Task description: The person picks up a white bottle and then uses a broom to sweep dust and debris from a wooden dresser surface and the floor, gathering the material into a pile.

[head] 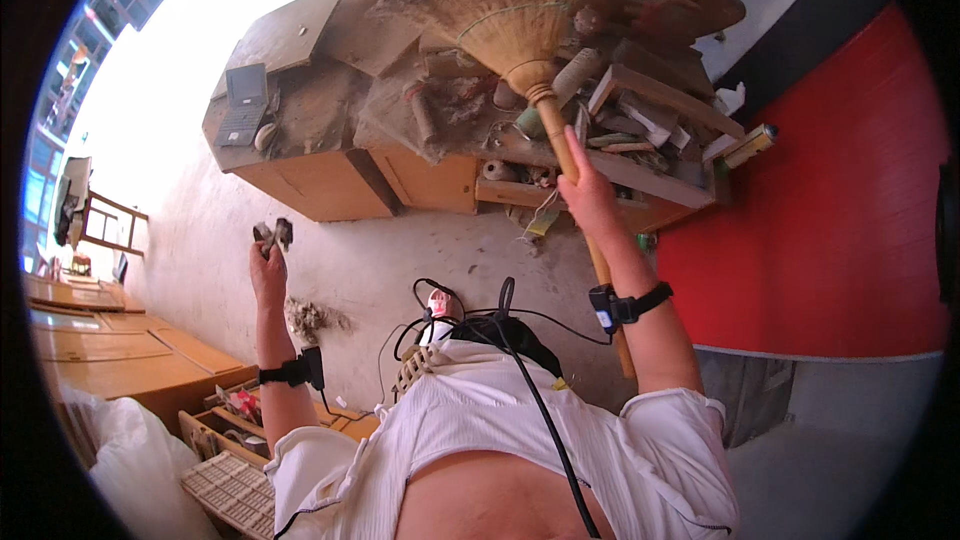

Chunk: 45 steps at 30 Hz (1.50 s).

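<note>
My right hand [589,199] grips the wooden handle of a straw broom [517,37], whose bristles are raised over a dusty cabinet top at the upper middle. Out to the left, my left hand [268,274] holds a crumpled, dirty grey-black object [271,235] above the floor; what it is cannot be told. A small heap of grey debris [307,319] lies on the floor beside my left forearm. Beneath and around the broom, the cabinet top bears a yarn or thread cone [576,72], a dusty roller-like piece [421,114] and papers [652,118].
A small laptop [244,105] stands on the left cabinet top. An opened drawer [525,193] juts out below the clutter. Wooden furniture [112,349] and a plastic bag [142,457] are at lower left. A red wall panel [817,217] is at right; black cables [517,360] hang before my body.
</note>
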### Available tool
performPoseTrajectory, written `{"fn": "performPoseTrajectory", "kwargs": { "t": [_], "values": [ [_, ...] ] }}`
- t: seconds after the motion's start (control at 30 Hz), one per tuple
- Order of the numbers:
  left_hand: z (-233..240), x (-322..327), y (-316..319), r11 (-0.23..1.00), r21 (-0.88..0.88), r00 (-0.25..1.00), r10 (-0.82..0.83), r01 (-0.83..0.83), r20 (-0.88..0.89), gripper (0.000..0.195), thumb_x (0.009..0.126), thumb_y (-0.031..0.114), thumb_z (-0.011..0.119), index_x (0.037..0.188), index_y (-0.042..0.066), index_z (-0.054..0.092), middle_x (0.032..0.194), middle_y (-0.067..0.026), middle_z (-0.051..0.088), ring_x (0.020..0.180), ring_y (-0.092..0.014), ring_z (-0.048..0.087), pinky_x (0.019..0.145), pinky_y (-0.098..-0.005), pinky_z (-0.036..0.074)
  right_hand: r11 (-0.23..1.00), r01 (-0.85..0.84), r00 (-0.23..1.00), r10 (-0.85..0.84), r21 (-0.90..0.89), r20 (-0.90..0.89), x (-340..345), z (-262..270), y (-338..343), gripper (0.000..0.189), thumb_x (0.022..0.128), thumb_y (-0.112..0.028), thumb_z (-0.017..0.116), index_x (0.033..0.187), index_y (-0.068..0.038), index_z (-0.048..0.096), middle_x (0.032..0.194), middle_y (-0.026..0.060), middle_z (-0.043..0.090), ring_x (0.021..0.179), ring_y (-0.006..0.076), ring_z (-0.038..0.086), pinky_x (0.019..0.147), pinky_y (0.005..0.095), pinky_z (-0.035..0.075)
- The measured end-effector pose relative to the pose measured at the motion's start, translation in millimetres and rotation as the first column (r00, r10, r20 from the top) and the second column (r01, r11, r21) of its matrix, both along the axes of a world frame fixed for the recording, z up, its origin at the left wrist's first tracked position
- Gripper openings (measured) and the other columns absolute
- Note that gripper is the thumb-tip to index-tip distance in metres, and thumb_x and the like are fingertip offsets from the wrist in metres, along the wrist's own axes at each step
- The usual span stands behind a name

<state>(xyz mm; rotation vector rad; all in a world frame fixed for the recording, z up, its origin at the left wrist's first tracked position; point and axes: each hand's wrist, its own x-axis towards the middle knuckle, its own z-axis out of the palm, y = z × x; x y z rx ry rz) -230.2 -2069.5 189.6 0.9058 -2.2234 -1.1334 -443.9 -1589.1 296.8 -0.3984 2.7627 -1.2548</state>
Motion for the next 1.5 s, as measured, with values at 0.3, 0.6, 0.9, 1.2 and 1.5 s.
{"fn": "performPoseTrajectory", "kwargs": {
  "t": [0.3,0.6,0.9,1.2,1.5],
  "values": [
    [41.5,-162.8,77.2,0.921,-0.270,0.959,-0.280,0.281,0.044,0.021,0.082,0.018,0.055,0.095,0.003,0.046,0.090,-0.0218,0.057,0.087,-0.042,0.053,0.070,-0.0443,0.042,0.953,0.296,0.947,-0.302,-0.065,-0.112,10.3,25.0,117.3,0.067,0.082,-0.004,0.048,0.139,-0.023,0.020,0.128,0.0142,0.045,0.097,0.0269,0.057,0.074,0.0332,0.047],
    [53.0,-393.4,142.0,0.655,-0.609,0.885,-0.425,0.447,0.192,0.014,0.080,0.018,0.052,0.086,0.007,0.047,0.084,-0.0146,0.058,0.089,-0.032,0.054,0.080,-0.0430,0.037,0.782,0.598,0.788,-0.614,0.176,0.050,-15.6,49.9,153.9,0.067,0.083,-0.007,0.047,0.140,-0.026,0.017,0.108,0.0196,0.054,0.080,0.0302,0.059,0.063,0.0375,0.046],
    [14.8,-593.7,169.8,0.443,-0.756,0.874,-0.308,0.481,0.375,0.012,0.079,0.010,0.045,0.089,0.008,0.052,0.089,-0.0117,0.061,0.090,-0.028,0.057,0.079,-0.0415,0.038,0.823,0.511,0.842,-0.537,0.248,0.047,-30.7,43.2,143.6,0.068,0.080,-0.006,0.049,0.139,-0.022,0.021,0.096,0.0221,0.056,0.081,0.0302,0.058,0.070,0.0384,0.045],
    [-12.7,-677.4,175.1,0.501,-0.648,0.796,-0.155,0.573,0.584,0.031,0.082,0.014,0.046,0.112,0.008,0.049,0.110,-0.0095,0.055,0.109,-0.023,0.050,0.098,-0.0464,0.027,0.648,0.700,0.667,-0.744,0.302,0.049,-60.7,57.8,162.5,0.065,0.078,-0.007,0.052,0.137,-0.019,0.028,0.109,0.0202,0.055,0.089,0.0320,0.057,0.076,0.0370,0.044],
    [23.2,-683.1,191.3,0.665,-0.374,0.540,-0.052,0.646,0.840,0.081,0.073,0.053,0.054,0.133,0.004,0.029,0.133,-0.0124,0.040,0.124,-0.027,0.037,0.102,-0.0493,0.019,0.572,0.784,0.550,-0.820,0.238,0.160,-63.8,67.2,147.8,0.064,0.076,-0.004,0.050,0.136,-0.015,0.031,0.102,0.0183,0.058,0.079,0.0256,0.057,0.072,0.0333,0.045]
  ]
}}
